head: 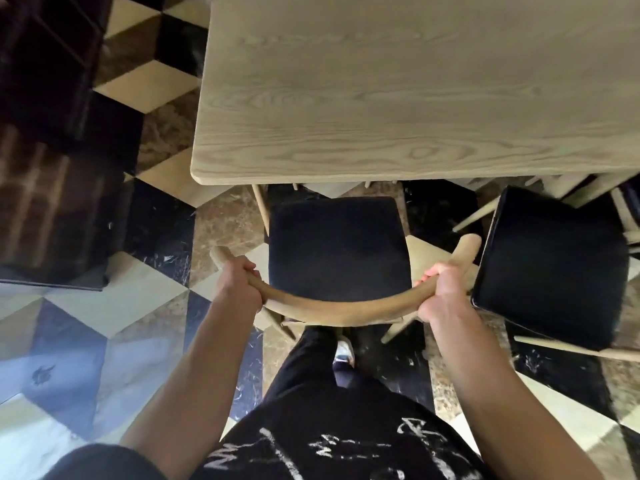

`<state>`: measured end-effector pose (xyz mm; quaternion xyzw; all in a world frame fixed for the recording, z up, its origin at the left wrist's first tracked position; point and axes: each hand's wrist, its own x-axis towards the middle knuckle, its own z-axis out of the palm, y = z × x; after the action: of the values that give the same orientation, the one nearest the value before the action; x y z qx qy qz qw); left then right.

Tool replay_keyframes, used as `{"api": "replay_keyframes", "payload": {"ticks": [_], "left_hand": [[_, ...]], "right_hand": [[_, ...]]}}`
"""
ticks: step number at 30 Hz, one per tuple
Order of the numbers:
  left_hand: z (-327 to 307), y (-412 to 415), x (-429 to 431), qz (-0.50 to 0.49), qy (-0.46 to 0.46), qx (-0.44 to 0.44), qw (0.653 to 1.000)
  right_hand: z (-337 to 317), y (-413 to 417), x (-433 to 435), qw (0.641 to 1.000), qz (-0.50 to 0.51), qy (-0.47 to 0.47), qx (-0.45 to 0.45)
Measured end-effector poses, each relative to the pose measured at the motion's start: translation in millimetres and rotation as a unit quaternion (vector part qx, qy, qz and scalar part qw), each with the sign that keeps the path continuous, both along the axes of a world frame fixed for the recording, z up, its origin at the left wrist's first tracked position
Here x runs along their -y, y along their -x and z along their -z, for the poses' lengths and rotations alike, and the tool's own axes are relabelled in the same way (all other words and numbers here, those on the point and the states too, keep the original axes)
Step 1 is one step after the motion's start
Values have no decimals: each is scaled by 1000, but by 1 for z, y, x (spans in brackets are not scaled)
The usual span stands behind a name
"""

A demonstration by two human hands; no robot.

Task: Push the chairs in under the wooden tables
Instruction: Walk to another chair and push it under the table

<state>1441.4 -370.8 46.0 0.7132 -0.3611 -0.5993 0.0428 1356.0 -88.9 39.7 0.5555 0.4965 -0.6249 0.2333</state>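
Note:
A chair with a black seat (336,244) and a curved wooden backrest (329,311) stands right below me, its seat just short of the near edge of the pale wooden table (398,98). My left hand (240,285) grips the left end of the backrest. My right hand (446,292) grips its right end. A second black-seated chair (550,265) stands to the right, turned at an angle and pulled out from the table, close to the first chair's backrest.
The floor is a tile pattern of black, cream and brown diamonds (145,299). A dark wooden cabinet (52,168) stands at the left. My legs and a white shoe (344,351) are right behind the chair.

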Motion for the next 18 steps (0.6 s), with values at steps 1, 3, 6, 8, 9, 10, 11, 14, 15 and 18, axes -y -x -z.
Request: {"api": "replay_keyframes", "payload": {"ticks": [1, 3, 6, 8, 9, 10, 11, 14, 15, 18], "left_hand": [[-1, 8, 5, 4, 1, 1, 1000], [0, 20, 14, 14, -1, 5, 1000], [8, 38, 32, 17, -16, 1, 1000], [13, 49, 44, 16, -25, 2, 1000], [15, 56, 50, 16, -27, 2, 1000], [18, 62, 56, 13, -28, 2, 1000], [22, 68, 60, 11, -30, 1, 999], [35, 81, 68, 6, -39, -7, 999], [40, 83, 69, 4, -46, -9, 999], [52, 94, 79, 13, -61, -7, 998]], "right_hand": [[1, 6, 3, 1000, 4, 5, 1], [4, 16, 9, 1000, 15, 14, -1], [6, 35, 26, 1000, 22, 16, 0], [8, 45, 36, 1000, 28, 13, 1], [9, 51, 42, 999, 31, 15, -1], [11, 56, 47, 999, 35, 18, -3], [14, 60, 51, 999, 40, 20, -4], [27, 71, 57, 998, 51, 31, -4], [32, 75, 58, 998, 53, 43, -8], [49, 86, 61, 996, 56, 68, -20]]}}
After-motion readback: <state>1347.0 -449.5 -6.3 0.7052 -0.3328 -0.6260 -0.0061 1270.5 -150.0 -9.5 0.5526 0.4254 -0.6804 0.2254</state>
